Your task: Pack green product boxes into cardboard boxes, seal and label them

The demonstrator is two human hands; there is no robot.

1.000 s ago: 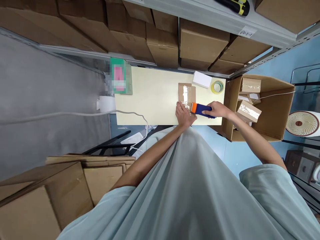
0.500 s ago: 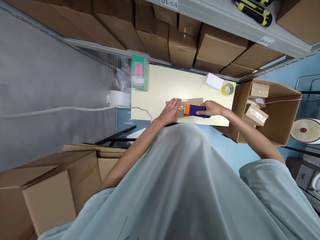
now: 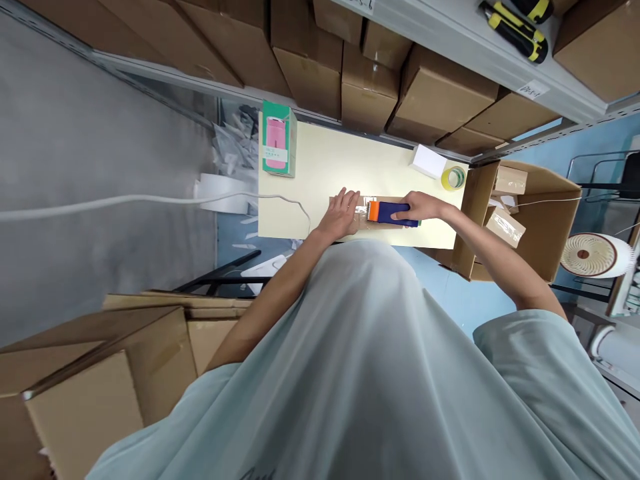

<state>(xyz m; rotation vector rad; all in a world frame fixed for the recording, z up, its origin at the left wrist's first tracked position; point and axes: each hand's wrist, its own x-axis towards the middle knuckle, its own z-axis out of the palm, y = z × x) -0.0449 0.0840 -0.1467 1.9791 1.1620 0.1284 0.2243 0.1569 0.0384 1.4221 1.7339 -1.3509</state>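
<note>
On the pale table (image 3: 345, 150) lies a small brown cardboard box (image 3: 363, 224) with shiny clear tape across its top. My left hand (image 3: 342, 212) rests on the box's left part, fingers stretched out and pressing on it. My right hand (image 3: 416, 205) is wrapped round the blue body of a tape dispenser (image 3: 393, 213). The dispenser's orange front end sits over the middle of the box, close to my left fingers. Part of the box is hidden under the dispenser and both hands.
Behind the table stand a green box with a pink picture (image 3: 277, 139), a white box (image 3: 428, 162) and a tape roll (image 3: 453, 177). An open carton (image 3: 543, 230) at right holds several small boxes. A white cable (image 3: 240, 196) crosses the left edge. Shelves of cartons (image 3: 370, 100) overhang the back.
The view has shifted slightly. My left hand stays on the box, its fingers a little more spread. My right hand keeps the tape dispenser at nearly the same spot on the box.
</note>
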